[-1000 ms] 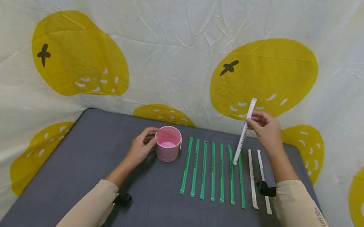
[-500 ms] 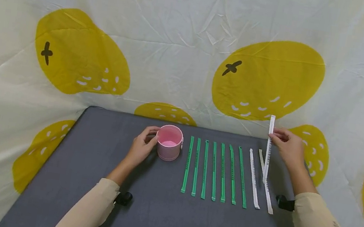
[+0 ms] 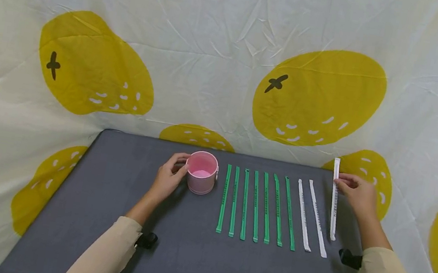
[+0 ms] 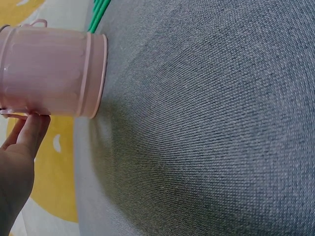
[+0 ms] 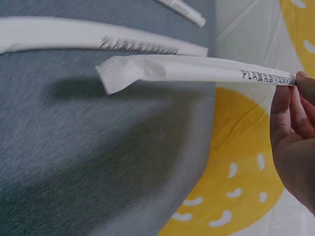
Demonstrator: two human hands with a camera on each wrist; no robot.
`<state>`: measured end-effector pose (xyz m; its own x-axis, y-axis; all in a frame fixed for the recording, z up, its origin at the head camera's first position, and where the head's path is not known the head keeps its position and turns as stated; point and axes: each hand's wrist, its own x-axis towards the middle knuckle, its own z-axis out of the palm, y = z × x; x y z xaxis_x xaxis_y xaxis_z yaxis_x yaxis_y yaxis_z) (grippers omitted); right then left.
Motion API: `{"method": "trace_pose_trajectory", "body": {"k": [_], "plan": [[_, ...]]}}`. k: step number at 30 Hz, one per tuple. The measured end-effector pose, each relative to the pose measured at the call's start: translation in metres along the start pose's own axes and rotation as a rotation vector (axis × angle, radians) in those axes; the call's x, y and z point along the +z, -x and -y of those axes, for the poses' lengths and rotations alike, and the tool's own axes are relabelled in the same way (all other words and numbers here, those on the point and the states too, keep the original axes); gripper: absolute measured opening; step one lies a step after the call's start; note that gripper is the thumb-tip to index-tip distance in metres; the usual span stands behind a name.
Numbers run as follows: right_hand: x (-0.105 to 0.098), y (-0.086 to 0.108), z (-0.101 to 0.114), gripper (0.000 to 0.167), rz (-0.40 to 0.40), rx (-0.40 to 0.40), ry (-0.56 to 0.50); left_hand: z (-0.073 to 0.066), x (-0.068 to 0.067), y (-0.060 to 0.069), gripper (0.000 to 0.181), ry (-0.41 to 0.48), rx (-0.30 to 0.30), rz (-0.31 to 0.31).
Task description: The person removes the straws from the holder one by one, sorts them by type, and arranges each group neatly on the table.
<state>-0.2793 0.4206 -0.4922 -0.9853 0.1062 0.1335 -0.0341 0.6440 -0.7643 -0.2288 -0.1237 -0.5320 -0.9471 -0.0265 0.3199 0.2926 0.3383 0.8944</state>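
Observation:
My right hand [image 3: 356,194] pinches a white paper-wrapped straw [image 5: 192,70] near its upper end, between thumb and fingers. In the right wrist view the straw's free end hangs over the table, with its shadow below. Two more white wrapped straws [image 3: 318,217] lie just left of it. My left hand [image 3: 170,177] holds the left side of a small pink bucket [image 3: 201,182], which stands upright. From the left wrist, the fingertips [image 4: 33,123] are seen against the bucket's side by its handle fitting.
Several green wrapped straws [image 3: 252,207] lie in a row between the bucket and the white ones. The grey table [image 3: 199,265] ends at a white cloth backdrop [image 3: 206,82] with yellow fruit shapes.
My right hand has carried the white straw rightward and down, past the two lying white straws to the row's right end. The left hand and bucket have stayed in place.

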Motion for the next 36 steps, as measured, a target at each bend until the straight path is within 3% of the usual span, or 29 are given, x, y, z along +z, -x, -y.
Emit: {"method": "trace_pose_trajectory", "body": {"k": [7,15,24,36], "plan": [[0.005,0.004,-0.024,0.047,0.06,0.057,0.163,0.001,0.0,-0.001,0.032,0.001,0.003,0.001],[0.018,0.007,-0.045,0.04,0.108,0.063,0.183,-0.002,0.002,0.001,0.037,-0.002,-0.008,0.013],[0.026,0.012,-0.053,0.042,0.169,0.18,0.147,-0.037,-0.005,0.008,0.035,-0.015,0.008,0.008],[0.027,0.015,-0.053,0.035,0.197,0.156,0.213,-0.037,-0.004,0.008,0.035,-0.008,0.007,0.017]]}}
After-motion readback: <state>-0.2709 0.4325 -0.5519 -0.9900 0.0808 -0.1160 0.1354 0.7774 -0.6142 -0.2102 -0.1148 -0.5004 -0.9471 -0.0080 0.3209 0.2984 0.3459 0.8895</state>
